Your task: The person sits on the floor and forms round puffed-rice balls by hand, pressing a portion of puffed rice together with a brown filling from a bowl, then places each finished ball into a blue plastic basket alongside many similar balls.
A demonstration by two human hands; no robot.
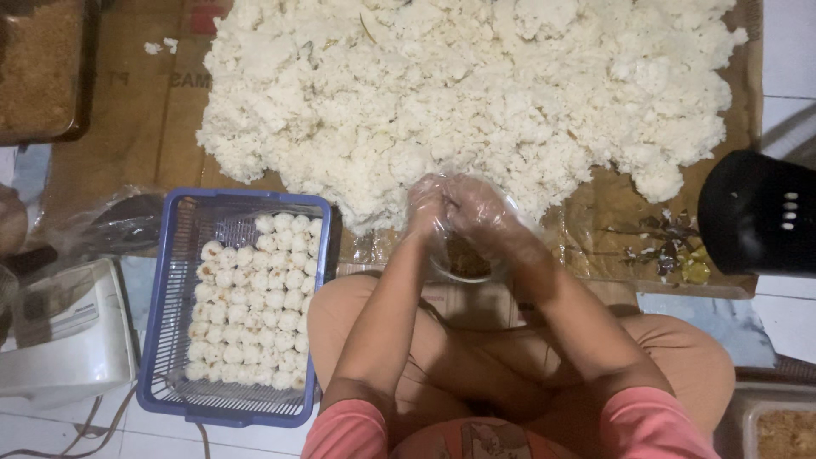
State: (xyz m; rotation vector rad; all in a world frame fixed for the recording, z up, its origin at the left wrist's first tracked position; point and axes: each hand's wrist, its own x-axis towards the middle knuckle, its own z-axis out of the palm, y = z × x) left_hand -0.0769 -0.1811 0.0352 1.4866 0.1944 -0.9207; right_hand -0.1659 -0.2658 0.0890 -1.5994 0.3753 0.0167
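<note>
Cupping our gloved left hand (425, 206) and right hand (480, 212) together over the bowl (463, 262), we clench rice (476, 93), basket (174, 306) close for finished balls (255, 306).

White floor tiles (786, 51) with grey grout are seen right of the brown cardboard sheet (140, 127). More tile is seen below its left end. Lighting is dim and even; a grey mat (722, 319) is noted beneath the sheet's right corner.

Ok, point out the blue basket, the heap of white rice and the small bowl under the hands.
blue basket (167, 299), head view, on its left wall.
heap of white rice (459, 85), head view, on the middle of the heap.
small bowl (466, 259), head view, on its brown filling.
</note>
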